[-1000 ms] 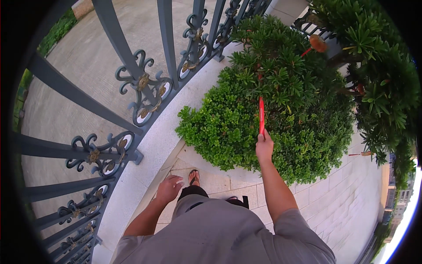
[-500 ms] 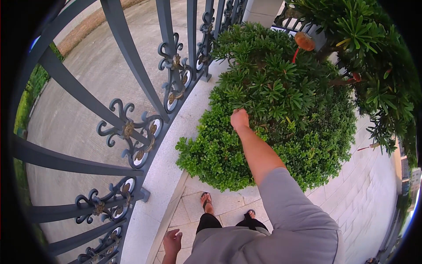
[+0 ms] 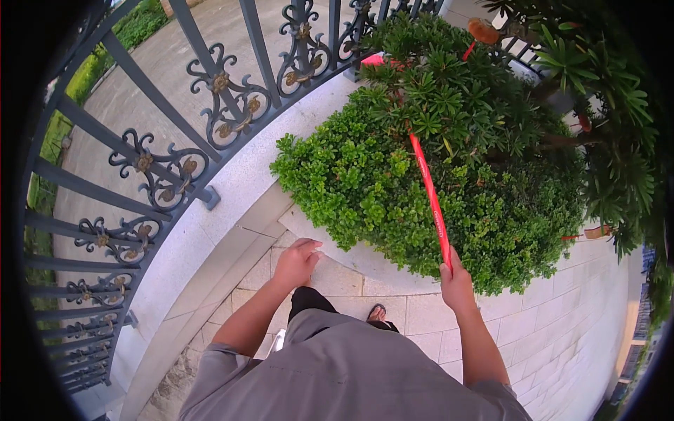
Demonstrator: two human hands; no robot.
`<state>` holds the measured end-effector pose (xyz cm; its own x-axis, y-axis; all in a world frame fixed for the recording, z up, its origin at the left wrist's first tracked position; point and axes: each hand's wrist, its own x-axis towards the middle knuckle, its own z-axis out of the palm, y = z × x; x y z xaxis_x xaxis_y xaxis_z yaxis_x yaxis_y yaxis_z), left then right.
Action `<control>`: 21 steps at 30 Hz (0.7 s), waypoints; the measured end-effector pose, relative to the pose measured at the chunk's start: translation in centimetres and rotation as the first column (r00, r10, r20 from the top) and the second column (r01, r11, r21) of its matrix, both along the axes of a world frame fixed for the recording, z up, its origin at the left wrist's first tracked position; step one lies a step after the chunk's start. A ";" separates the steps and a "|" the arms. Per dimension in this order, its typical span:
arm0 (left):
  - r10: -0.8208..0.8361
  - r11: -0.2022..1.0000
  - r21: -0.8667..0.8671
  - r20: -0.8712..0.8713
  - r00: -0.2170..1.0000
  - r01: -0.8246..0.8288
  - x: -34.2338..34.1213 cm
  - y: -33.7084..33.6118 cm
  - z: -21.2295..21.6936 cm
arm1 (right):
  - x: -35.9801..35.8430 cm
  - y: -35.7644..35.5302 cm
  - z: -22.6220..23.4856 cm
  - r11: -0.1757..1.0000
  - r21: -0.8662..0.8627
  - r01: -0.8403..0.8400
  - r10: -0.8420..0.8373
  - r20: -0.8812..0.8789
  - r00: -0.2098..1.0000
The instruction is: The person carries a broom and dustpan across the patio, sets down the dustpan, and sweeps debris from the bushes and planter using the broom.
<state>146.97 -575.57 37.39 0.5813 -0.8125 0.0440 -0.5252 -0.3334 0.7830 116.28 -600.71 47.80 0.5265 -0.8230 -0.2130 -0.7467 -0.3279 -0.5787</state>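
Right hand [image 3: 458, 284] drawn back over shrub [image 3: 351, 179], red pole [image 3: 430, 193] now showing

The red handle [image 3: 429, 189] looks smooth, the fence [image 3: 258, 52] metal, the shirt [image 3: 351, 372] matt cloth.

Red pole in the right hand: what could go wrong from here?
The red pole disappears among the leaves of the dark green bush, so it could snag there. With part of it hidden and the railing close by, its far end might knock the bars. Only the right hand grips it, so it could twist.
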 end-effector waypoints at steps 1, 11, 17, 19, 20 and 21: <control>-0.030 1.000 -0.009 0.063 0.998 0.030 -2.4 -1.5 0.0 | -2.5 0.0 1.9 0.998 0.070 0.005 -0.002 -0.045 0.999; -0.471 0.848 0.025 0.496 0.729 0.530 -24.6 -20.4 12.5 | -24.7 8.2 10.8 0.792 0.578 0.198 -0.296 0.079 0.952; -0.679 0.671 0.243 0.581 0.449 0.700 -30.3 -19.4 9.8 | -32.6 16.4 9.8 0.729 0.643 0.234 -0.365 0.077 0.928; -0.716 0.620 0.235 0.560 0.417 0.748 -31.9 -17.1 9.1 | -34.3 19.3 10.0 0.719 0.639 0.273 -0.400 0.060 0.914; -0.746 0.578 0.229 0.538 0.393 0.783 -32.6 -16.2 9.2 | -35.5 20.5 9.8 0.770 0.585 0.254 -0.343 0.045 0.938; -0.744 0.570 0.219 0.545 0.385 0.792 -33.4 -15.1 9.2 | -36.9 22.0 9.5 0.795 0.553 0.250 -0.319 0.031 0.947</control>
